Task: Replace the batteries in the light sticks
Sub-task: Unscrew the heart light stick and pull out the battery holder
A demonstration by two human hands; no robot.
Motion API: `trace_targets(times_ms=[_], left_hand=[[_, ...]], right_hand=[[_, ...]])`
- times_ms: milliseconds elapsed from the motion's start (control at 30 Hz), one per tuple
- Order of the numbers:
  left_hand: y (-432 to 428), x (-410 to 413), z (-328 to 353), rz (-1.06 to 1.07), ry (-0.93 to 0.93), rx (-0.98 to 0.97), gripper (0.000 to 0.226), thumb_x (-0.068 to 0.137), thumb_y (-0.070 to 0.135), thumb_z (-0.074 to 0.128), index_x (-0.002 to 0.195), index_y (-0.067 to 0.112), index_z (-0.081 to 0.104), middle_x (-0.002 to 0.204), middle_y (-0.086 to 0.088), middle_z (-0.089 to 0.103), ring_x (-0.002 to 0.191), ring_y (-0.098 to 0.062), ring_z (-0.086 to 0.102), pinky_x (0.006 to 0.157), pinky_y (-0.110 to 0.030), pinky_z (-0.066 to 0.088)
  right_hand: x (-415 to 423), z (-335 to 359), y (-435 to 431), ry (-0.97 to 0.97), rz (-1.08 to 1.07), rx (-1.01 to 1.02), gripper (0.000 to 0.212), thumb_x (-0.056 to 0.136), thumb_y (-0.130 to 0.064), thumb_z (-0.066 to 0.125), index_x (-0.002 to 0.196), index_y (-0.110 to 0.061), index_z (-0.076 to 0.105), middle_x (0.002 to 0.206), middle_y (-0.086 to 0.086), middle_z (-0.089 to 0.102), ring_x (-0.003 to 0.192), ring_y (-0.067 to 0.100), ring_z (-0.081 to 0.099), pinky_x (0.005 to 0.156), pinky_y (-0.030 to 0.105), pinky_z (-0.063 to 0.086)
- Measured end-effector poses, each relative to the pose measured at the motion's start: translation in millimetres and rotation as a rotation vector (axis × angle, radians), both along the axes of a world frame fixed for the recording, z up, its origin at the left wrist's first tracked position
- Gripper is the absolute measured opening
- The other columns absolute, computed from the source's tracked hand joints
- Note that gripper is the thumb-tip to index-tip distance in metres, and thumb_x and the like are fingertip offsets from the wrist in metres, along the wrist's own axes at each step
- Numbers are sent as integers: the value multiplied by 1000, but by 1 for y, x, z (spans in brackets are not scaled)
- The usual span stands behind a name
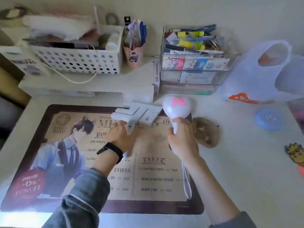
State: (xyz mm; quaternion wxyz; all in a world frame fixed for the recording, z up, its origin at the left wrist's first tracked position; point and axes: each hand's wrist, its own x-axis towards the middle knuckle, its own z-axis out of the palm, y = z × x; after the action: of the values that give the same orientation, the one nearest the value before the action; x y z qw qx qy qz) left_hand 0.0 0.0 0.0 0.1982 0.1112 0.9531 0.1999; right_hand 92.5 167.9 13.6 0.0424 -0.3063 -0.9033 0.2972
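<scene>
while right hand [182,142] grips light stick [177,106] over desk mat [156,183], left hand [120,137] at box [139,112], grip unclear.

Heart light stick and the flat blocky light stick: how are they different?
The heart light stick is round and puffy; the blocky light stick is flat with square arms. The heart light stick has pink writing; the blocky light stick looks plain white. The right hand grips the heart one's handle; the left hand is at the blocky one's handle, its grip blurred. Both are white.
</scene>
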Motion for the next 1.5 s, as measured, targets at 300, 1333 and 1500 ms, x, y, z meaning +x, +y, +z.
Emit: trace_targets(times_ms=[300,1333,1500], left_hand=[[5,-11,-67,84,307,55,48,86,36,57,125,11,46,119,-12,55,101,-34,56,79,-37,43],[-20,14,-79,-17,830,53,36,87,21,52,120,9,53,121,-12,53,108,-32,49,83,-38,39],[-2,51,-54,-234,107,1075,36,99,39,38,111,14,60,91,-1,65,82,-18,61,74,-29,48]], right_hand=[[-23,-84,-3,160,-135,356,28,83,-5,55,105,1,40,104,25,52,86,42,57,60,32,34],[31,-51,-34,832,-20,-1635,23,96,-22,53,102,0,57,86,13,57,80,24,57,84,35,48],[34,-48,-31,965,130,-1678,28,92,-13,54,115,3,53,106,20,59,117,36,56,94,52,46]])
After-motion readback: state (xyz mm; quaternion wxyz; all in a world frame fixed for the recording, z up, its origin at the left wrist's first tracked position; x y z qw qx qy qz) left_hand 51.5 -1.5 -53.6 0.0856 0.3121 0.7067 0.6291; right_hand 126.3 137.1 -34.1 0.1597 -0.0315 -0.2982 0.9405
